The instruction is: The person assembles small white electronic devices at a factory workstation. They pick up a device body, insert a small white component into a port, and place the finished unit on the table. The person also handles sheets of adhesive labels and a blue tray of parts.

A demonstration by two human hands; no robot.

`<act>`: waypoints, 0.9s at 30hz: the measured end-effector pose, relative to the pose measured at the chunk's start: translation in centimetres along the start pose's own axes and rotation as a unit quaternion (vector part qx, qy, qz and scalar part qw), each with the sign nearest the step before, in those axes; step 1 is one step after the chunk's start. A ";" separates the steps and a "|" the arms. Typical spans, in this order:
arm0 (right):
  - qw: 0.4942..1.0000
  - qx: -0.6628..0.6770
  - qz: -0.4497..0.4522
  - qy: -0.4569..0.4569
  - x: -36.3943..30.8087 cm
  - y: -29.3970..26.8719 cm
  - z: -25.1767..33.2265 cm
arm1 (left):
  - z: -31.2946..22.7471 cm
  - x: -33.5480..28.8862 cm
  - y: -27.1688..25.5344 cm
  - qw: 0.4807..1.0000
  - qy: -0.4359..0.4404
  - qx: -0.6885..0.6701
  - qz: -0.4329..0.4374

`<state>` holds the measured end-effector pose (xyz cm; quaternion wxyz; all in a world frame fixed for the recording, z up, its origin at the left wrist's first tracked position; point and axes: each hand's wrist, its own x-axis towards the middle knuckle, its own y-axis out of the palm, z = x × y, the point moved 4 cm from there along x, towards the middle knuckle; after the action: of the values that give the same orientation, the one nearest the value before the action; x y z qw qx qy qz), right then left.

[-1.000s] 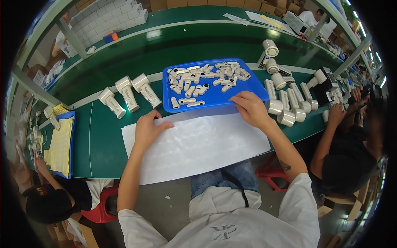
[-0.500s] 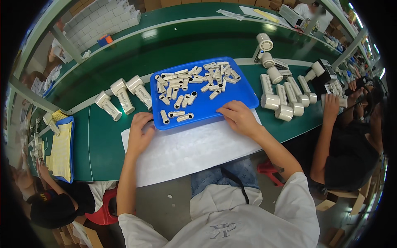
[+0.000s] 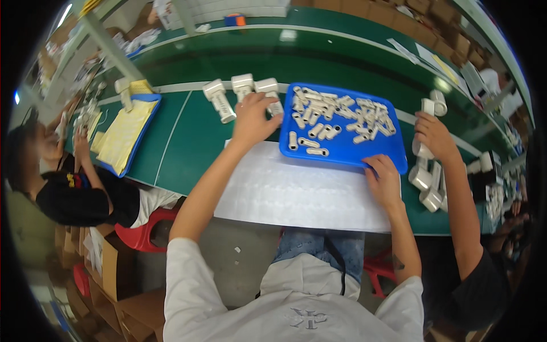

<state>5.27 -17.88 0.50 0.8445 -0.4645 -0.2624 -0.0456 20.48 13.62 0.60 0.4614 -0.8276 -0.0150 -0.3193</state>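
My left hand point(image 3: 254, 118) reaches over the handheld fans left of the tray, its fingers and thumb apart. It partly hides the middle fan point(image 3: 242, 82) and the right-hand fan point(image 3: 266, 85); a firm hold on either is not visible. Another white fan point(image 3: 219, 101) lies just left of them. My right hand point(image 3: 385, 178) has its fingers curled at the near rim of a blue plastic tray point(image 3: 342, 157). Many small elongated white parts point(image 3: 319, 111) with dark ends lie in the tray, mostly toward its far side.
White sheets point(image 3: 302, 191) lie under the tray's near edge. At right a co-worker's hand point(image 3: 430, 134) reaches among more white fans point(image 3: 420, 178). Farther left, another person sits by a blue tray with yellow sheets point(image 3: 126, 134). A raised green ledge point(image 3: 228, 54) runs along the back.
My view has turned left. My left hand has left the tray and moved onto the fans beside it. My right hand stays at the near rim. The co-worker's hand has moved among the right-hand fans.
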 end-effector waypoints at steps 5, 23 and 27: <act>0.999 -0.004 0.027 0.023 -1.0 -0.9 1.3 | 2.7 1.9 2.1 0.988 -0.104 0.066 -0.091; 0.948 -0.203 0.240 -0.054 19.0 19.1 11.9 | 15.0 -3.0 -10.6 0.957 -0.255 0.139 -0.030; 0.963 -0.185 0.191 -0.052 18.6 17.6 10.6 | 20.6 -4.7 -13.7 0.973 -0.167 0.124 -0.096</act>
<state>22.62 3.71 0.76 0.7223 -0.6556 -0.1996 0.0931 22.98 38.67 0.72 0.5183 -0.8005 -0.2107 -0.2149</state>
